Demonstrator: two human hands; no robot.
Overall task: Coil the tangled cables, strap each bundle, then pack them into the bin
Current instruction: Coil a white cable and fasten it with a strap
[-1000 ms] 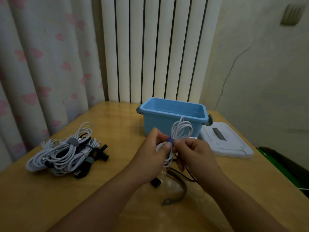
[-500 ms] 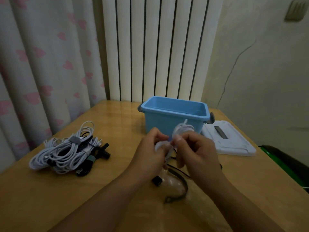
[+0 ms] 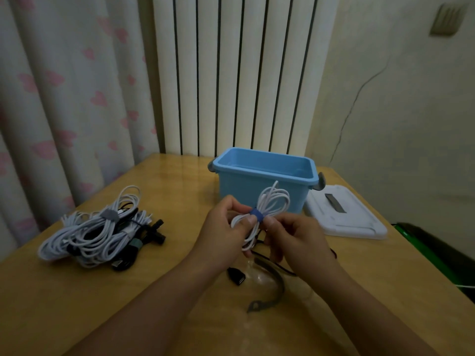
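Note:
A coiled white cable [image 3: 273, 203] with a blue strap [image 3: 256, 217] round its middle is held above the table, just in front of the open blue bin [image 3: 262, 173]. My left hand [image 3: 226, 235] grips the coil's lower loops, thumb beside the strap. My right hand [image 3: 293, 238] pinches the bundle at the strap from the right. Under my hands lie a black cable with a USB plug [image 3: 236, 276] and a loose grey strap [image 3: 270, 291]. A pile of strapped white and black cables [image 3: 100, 229] lies at the left.
The bin's white lid [image 3: 344, 217] lies flat to the right of the bin. The wooden table [image 3: 64, 304] ends at a curtain on the left, a radiator behind and a wall on the right. A dark green object [image 3: 437, 253] sits beyond the right edge.
My hands closed together over the bundle, then parted slightly; the coil's loops and blue strap show again, the bundle a little lower and more spread out.

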